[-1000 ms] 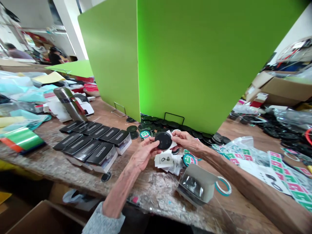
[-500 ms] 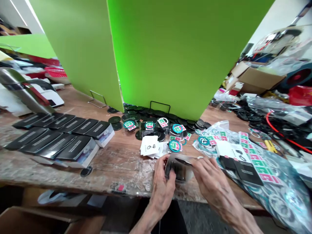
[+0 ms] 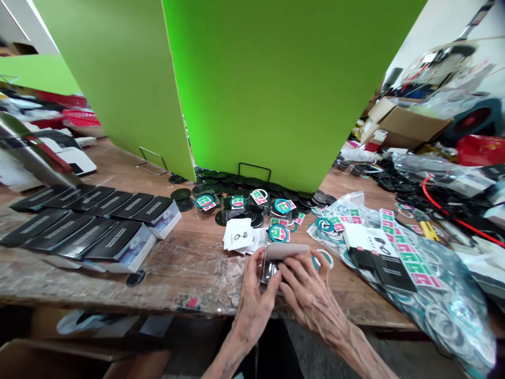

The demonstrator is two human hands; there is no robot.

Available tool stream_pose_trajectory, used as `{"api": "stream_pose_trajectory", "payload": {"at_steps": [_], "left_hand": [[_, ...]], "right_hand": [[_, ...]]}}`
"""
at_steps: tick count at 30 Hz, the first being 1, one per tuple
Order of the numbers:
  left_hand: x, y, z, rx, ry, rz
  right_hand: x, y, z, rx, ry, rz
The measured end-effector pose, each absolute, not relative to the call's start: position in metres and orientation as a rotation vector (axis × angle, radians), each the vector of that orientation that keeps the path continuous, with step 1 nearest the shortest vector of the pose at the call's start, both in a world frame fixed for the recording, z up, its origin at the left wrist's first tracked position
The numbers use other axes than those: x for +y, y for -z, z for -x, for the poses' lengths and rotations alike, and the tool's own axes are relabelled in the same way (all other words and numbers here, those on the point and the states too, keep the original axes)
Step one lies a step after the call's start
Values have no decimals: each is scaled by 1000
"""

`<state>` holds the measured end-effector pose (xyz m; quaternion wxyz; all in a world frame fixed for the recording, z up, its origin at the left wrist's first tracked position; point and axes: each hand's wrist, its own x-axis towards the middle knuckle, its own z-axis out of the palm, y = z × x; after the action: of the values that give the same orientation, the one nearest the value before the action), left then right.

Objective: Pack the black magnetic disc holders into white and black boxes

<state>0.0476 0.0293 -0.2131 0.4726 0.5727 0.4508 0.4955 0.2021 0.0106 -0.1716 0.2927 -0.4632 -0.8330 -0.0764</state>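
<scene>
A small box with its pale flap (image 3: 290,251) raised is between my hands at the table's front edge. Its dark, glossy inside (image 3: 269,272) shows below the flap. My left hand (image 3: 252,297) grips the box's left side, thumb in front. Over its right part lies my right hand (image 3: 311,289), with bent fingers pressed against the box and partly inside the opening; their tips are hidden. Just behind the box are a pile of white printed leaflets (image 3: 239,234) and a teal ring with a sticker (image 3: 278,233). Another teal ring (image 3: 322,259) lies beside my right fingers.
Black boxes (image 3: 118,239) stand in two rows on the left. Several black discs (image 3: 181,195) and bagged rings lie before green panels (image 3: 268,95). On the right are a plastic bag of rings (image 3: 445,326), sticker strips (image 3: 410,252) and flat black-and-white boxes (image 3: 390,271).
My right hand has moved from the flap's right edge down and left onto the box opening. The flap stands more upright. The view has shifted slightly.
</scene>
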Motion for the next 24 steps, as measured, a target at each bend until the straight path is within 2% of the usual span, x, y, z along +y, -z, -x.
{"api": "stream_pose_trajectory", "payload": {"at_steps": [3, 7, 9, 12, 18, 24], "left_hand": [[23, 215, -41, 1115, -1251, -1508], [22, 215, -33, 1147, -1268, -1821], [27, 211, -30, 1155, -1208, -1826], [40, 202, -24, 1087, -1126, -1654], [57, 192, -1, 838, -955, -1849], [55, 191, 7, 898, -907, -2180]], "right_hand": [[4, 183, -209, -1894, -34, 1283], [7, 198, -207, -1436, -792, 1316], [11, 202, -202, -1368, -1017, 1209], [13, 203, -201, -1422, -906, 1194], [-1, 204, -215, -1965, -285, 1237], [1, 206, -215, -2089, -121, 1263]]}}
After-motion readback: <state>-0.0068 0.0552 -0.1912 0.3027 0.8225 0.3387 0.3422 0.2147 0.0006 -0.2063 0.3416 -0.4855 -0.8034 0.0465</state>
